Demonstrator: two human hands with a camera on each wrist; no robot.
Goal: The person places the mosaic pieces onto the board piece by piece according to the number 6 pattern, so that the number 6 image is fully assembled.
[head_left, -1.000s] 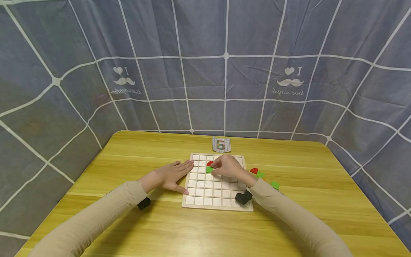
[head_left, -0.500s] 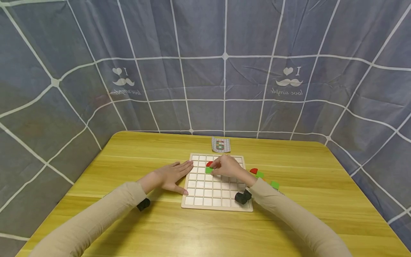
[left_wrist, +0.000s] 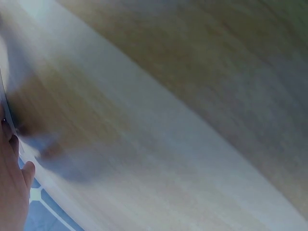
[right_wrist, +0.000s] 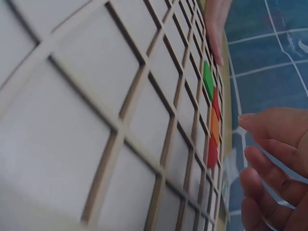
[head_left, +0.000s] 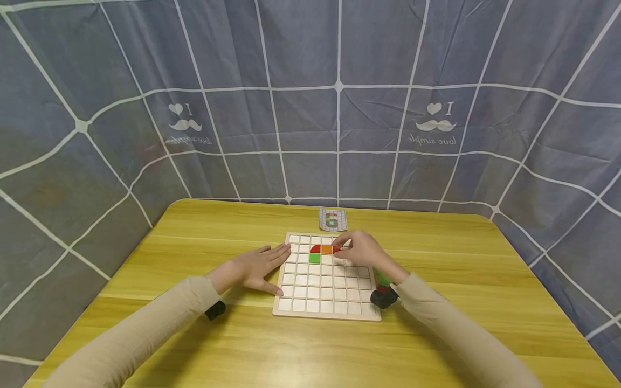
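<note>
While, in the head view, the board (head_left: 326,295) is touched by the flat left hand (head_left: 259,268), a red tile (right_wrist: 212,154) is partly covered by the right hand (head_left: 361,249). From the left wrist, blurred desk (left_wrist: 202,178) is shown. From the right wrist, that tile is seated beside an orange tile (right_wrist: 214,126), the right hand's fingers parted.

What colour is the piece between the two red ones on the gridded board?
The piece is orange, seen best in the right wrist view.

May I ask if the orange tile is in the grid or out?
In the grid: the orange tile fills one cell between red pieces.
</note>
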